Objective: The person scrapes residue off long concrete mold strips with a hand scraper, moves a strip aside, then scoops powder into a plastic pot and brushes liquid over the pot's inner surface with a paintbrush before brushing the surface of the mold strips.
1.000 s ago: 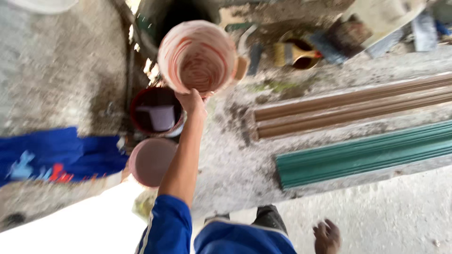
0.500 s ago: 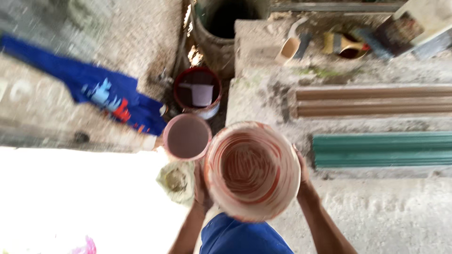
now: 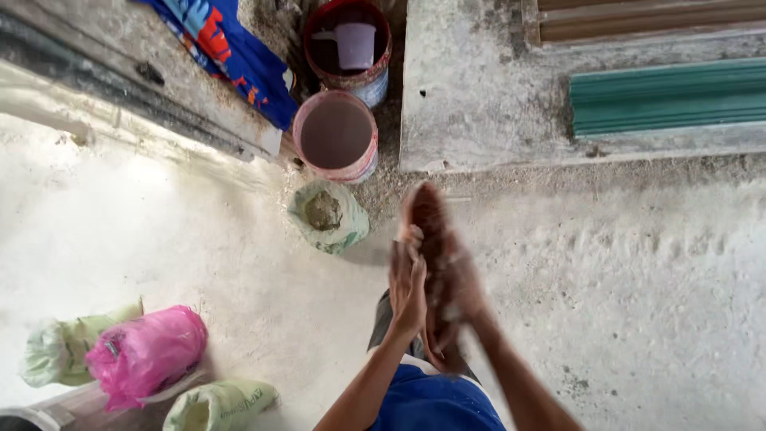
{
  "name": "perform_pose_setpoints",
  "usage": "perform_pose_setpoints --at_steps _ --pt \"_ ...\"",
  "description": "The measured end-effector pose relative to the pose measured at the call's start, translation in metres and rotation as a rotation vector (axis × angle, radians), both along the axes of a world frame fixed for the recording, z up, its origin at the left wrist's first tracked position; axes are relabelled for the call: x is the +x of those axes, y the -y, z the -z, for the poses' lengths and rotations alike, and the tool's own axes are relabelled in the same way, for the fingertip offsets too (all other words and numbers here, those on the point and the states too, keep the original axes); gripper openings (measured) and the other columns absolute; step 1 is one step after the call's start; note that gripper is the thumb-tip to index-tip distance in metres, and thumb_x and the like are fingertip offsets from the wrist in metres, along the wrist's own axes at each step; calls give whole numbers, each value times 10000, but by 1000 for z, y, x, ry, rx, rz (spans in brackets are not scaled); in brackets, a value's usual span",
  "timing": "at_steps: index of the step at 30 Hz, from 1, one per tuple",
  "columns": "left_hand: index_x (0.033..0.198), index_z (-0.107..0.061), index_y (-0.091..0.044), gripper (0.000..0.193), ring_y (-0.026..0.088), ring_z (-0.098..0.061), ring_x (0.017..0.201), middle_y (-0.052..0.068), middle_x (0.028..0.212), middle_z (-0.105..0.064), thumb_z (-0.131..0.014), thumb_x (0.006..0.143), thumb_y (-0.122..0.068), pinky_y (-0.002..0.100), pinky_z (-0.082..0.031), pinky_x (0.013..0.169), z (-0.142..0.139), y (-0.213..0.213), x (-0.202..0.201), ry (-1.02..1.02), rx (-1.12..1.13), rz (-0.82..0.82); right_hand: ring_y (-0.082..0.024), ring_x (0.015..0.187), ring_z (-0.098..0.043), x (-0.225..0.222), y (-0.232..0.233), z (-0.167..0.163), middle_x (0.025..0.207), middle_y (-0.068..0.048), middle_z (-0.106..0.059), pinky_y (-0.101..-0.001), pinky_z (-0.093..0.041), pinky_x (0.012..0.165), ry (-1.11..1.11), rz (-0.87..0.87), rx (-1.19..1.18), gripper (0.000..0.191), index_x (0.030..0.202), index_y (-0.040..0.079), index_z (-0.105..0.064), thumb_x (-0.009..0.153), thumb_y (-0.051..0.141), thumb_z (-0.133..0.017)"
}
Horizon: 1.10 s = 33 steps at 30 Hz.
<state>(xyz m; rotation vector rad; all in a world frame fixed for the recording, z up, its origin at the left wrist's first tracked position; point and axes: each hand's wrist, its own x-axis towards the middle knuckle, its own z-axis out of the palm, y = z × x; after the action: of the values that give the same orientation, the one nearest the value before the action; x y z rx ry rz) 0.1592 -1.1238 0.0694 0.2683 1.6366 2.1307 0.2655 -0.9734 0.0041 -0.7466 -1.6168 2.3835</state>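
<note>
Both hands up in front of the blue shirt (image 3: 435, 403), holding a reddish-brown round bowl (image 3: 435, 263) edge-on to the camera, heavily motion-blurred. Left hand (image 3: 408, 287) flat against the bowl's left face, fingers closed on the rim; right hand (image 3: 467, 299) on its right face, grip on the bowl looks closed but blur hides the fingers. Bowl sits between the two palms, above the pale concrete floor (image 3: 638, 303). Lower left on the floor: pink plastic bag (image 3: 148, 351), with pale green sacks (image 3: 219, 403) beside it. Just beyond the bowl, an open green sack of grey powder (image 3: 327, 215). Past that, a pink-rimmed round bucket of murky water (image 3: 335, 136), touching or just beside a darker red bucket (image 3: 349, 48) with a pale plastic mug (image 3: 353, 44) inside. Blue printed cloth (image 3: 231, 56) lies left of the buckets. Right of them, a raised concrete slab (image 3: 479, 104) carrying a green ribbed sheet strip (image 3: 666, 96) and brown ribbed strips (image 3: 646, 20) farther back.
</note>
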Motion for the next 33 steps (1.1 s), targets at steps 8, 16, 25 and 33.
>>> perform_pose_setpoints --at_steps 8,16,25,33 --pt "1442 -475 23 662 288 -525 1258 184 1383 -543 -368 1125 -549 445 -402 1092 12 132 -4 207 565 -69 -322 1205 -611 89 -3 17 1299 -216 -642 -488 -452 1061 -66 160 -254 638 1344 -76 -550 1243 471 -236" --pt "1581 -430 13 779 292 -493 1410 171 1542 -524 -285 1146 -616 479 -369 1236 55 191 -34 312 425 255 -343 1216 -597 131 153 29 1323 -215 -625 -517 -441 1050 46 307 -80 656 1363 -52 -535 1202 512 -241" --pt "1433 -538 69 573 310 -595 1235 192 1376 -628 -501 1113 -405 562 -496 1066 -14 274 -38 -16 -15 -60 -368 1228 -582 27 230 -1 1350 -215 -606 -549 -429 1038 -55 180 284 683 1385 -25 -518 1155 558 -246" --pt "1506 -454 -18 693 287 -502 1343 150 1452 -545 -420 1073 -557 492 -397 1175 -58 374 -64 60 674 -219 -389 1240 -569 50 227 -68 1374 -215 -590 -579 -418 1027 -269 544 126 713 1405 -1 -503 1114 599 -250"
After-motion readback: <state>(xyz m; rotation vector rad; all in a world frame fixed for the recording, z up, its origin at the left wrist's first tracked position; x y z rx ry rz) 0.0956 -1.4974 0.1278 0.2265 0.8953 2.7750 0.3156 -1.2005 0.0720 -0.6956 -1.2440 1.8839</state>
